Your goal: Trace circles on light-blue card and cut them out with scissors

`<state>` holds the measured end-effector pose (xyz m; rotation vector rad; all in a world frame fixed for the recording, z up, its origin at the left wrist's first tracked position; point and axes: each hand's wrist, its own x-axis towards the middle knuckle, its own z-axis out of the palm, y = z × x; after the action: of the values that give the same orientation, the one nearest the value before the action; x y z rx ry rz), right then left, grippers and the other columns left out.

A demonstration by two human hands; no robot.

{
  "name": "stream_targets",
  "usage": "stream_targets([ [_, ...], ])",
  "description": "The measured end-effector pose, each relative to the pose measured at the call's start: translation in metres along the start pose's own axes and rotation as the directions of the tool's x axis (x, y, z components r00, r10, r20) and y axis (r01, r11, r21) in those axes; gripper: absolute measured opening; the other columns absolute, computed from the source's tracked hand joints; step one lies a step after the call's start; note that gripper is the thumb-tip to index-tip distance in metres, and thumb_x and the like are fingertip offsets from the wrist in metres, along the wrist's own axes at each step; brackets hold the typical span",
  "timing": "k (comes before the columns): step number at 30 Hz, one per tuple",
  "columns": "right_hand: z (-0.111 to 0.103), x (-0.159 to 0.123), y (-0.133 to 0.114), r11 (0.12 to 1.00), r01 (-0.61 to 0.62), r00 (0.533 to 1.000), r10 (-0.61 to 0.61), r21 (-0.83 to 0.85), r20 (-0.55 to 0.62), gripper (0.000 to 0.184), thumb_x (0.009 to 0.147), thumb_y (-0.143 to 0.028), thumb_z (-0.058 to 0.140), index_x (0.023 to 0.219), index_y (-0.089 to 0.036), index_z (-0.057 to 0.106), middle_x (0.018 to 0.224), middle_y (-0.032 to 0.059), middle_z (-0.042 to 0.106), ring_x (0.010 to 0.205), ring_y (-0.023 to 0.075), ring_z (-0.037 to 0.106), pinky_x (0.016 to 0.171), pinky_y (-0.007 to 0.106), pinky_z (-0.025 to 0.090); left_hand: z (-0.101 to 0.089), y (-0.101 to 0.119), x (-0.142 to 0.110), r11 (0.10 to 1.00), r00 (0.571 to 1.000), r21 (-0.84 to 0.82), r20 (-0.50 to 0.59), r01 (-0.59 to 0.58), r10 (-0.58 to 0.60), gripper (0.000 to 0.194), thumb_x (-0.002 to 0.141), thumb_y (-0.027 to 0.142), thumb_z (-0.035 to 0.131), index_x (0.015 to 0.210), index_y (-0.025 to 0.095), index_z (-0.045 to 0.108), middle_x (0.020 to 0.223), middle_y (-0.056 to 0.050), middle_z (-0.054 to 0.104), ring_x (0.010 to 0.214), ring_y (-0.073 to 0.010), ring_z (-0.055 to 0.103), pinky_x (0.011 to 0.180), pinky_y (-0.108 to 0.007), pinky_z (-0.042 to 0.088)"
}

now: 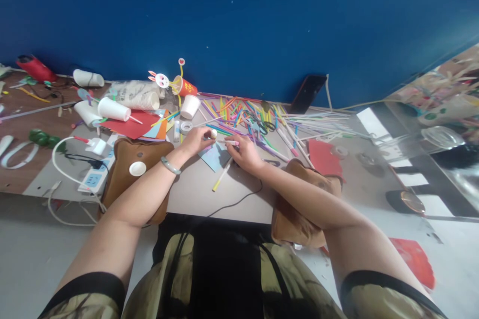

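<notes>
**Two hands close together over a craft table, a small white round piece (213,134) in one and a slim pen (229,143) in the other**

In the head view, the left hand (196,141), with a pale bracelet (170,165) at its wrist, pinches the small white round piece between thumb and fingers, nearly closed on it. The right hand (245,153) has its fingers curled around the slim pen, white with pink near the grip, which points left toward the piece. Whether the pen touches it cannot be told.

Just below the hands, blue paper (215,158) lies on the grey table (213,202). A yellow-ended stick (221,176) slants beside it, toward the near edge. A brown cushion (118,174) sits at the left with a white disc (137,168) on it; another brown cushion (282,222) is partly under the right forearm.

Beyond the hands spreads a loose heap of coloured straws (239,112), with dark-handled scissors (268,126) among them. A white paper cup (190,107) and a tape roll (186,126) are left of the heap; farther back are a red-orange cup (185,86) and a rabbit-face cutout (162,80).

At far left of the hands lie stacked paper cups (144,101) and red paper (125,125), with a power strip (98,173) nearer. A phone (307,93) leans on the blue wall (239,25) at the far side, and a red sheet (324,156) lies to the right.
</notes>
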<state>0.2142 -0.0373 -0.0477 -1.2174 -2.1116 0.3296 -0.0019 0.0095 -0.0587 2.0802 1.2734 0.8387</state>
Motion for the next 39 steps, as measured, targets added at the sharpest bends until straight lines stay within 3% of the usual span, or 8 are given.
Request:
stream_targets([
  [16,0.012,-0.001,0.009,0.999,0.037,0.998,-0.037,0.003,0.04,0.022,0.097,-0.028,0.051,0.104,-0.018,0.07,0.094,0.0096,0.076,0.086,0.024,0.069,0.091,0.038,0.047,-0.002,0.004,0.002,0.995,0.997,-0.077,0.041,0.071,-0.068,0.014,0.076,0.027,0.073,0.082,0.016,0.068,0.078,-0.002,0.071,0.068,-0.014,0.062,0.06,-0.022,0.045],
  [22,0.012,-0.005,0.009,0.996,0.083,0.995,-0.081,-0.029,0.053,0.023,0.098,-0.029,0.049,0.106,-0.018,0.068,0.095,0.0097,0.076,0.09,0.0253,0.066,0.091,0.039,0.045,-0.003,0.006,0.002,0.995,0.997,-0.056,0.035,0.077,-0.075,0.011,0.075,0.024,0.074,0.08,0.016,0.068,0.075,-0.001,0.071,0.068,-0.0134,0.061,0.065,-0.023,0.045],
  [34,0.019,-0.015,0.005,0.967,0.252,0.966,-0.25,-0.036,0.061,0.023,0.101,-0.027,0.045,0.109,-0.018,0.064,0.091,0.0094,0.075,0.086,0.0234,0.065,0.091,0.041,0.042,-0.005,0.013,0.004,0.994,0.994,0.025,0.03,0.106,-0.107,0.007,0.072,0.018,0.072,0.078,0.016,0.07,0.08,-0.002,0.073,0.073,-0.0149,0.062,0.07,-0.026,0.044],
  [39,0.023,-0.015,0.005,0.92,0.386,0.921,-0.381,-0.066,0.084,0.022,0.1,-0.022,0.045,0.113,-0.016,0.062,0.086,0.0076,0.073,0.077,0.0199,0.064,0.092,0.041,0.041,-0.005,0.012,0.003,0.993,0.993,0.009,0.033,0.117,-0.117,0.009,0.071,0.018,0.072,0.08,0.016,0.07,0.079,-0.002,0.073,0.072,-0.0147,0.062,0.069,-0.025,0.044],
])
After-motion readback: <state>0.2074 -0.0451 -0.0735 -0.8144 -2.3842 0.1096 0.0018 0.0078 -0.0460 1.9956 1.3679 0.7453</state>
